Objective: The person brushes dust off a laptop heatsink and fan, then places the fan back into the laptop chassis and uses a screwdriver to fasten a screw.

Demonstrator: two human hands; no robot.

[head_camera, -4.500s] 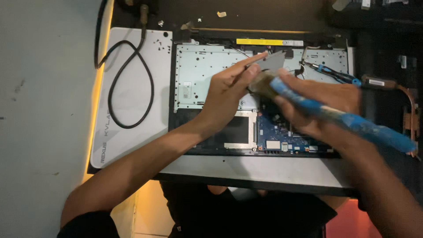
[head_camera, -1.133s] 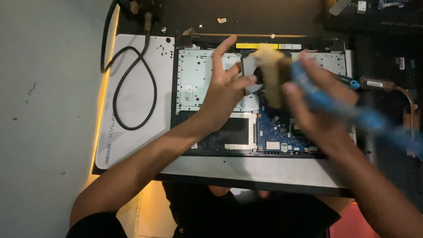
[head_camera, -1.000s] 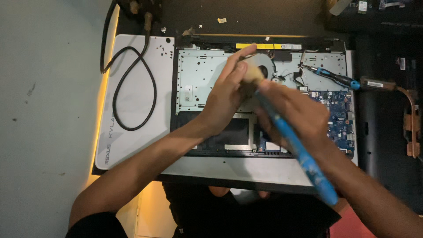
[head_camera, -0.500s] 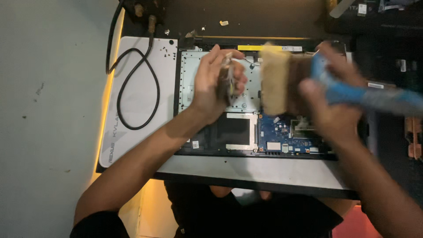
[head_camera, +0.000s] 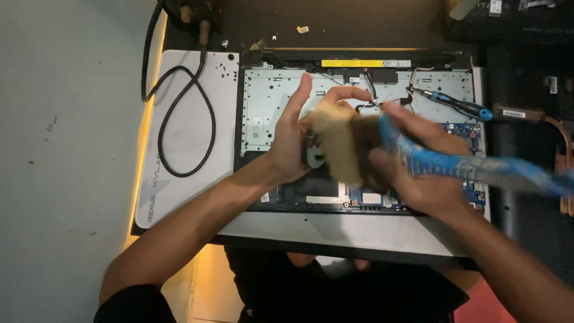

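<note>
Since half a second ago, brush (head_camera: 359,146) swung left onto the small fan (head_camera: 314,152). Left hand (head_camera: 293,149) pinched the fan; right hand (head_camera: 418,173) was clenched on the brush. Dusting under way, laptop (head_camera: 263,101) open, unassembled.

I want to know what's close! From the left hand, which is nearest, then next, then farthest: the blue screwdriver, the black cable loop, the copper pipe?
From the left hand, in the head view:
1. Black cable loop, on the white mat to the left.
2. Blue screwdriver, lying on the open laptop's upper right.
3. Copper pipe, at the far right edge, past the laptop.
</note>
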